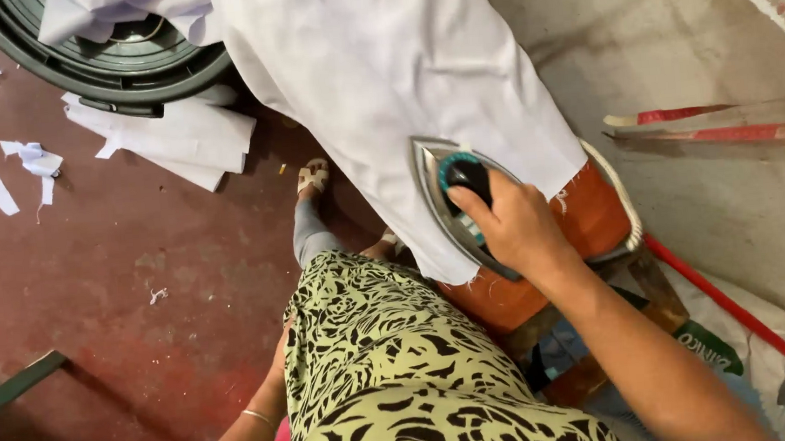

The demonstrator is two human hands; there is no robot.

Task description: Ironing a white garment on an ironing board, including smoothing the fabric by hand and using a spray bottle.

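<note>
My right hand grips the black handle of a metal clothes iron, which rests flat on a large white cloth. The cloth drapes over a narrow orange padded board and hangs off its left side towards the floor. My left hand hangs low beside my green-and-black patterned dress, and the fabric hides most of it. A thin bangle circles that wrist. My sandalled foot shows on the red floor under the cloth's edge.
A black round tub holding white fabric stands at the top left, with folded white pieces beside it. White scraps litter the floor. A red stick leans at the right. A grey wall is behind the board.
</note>
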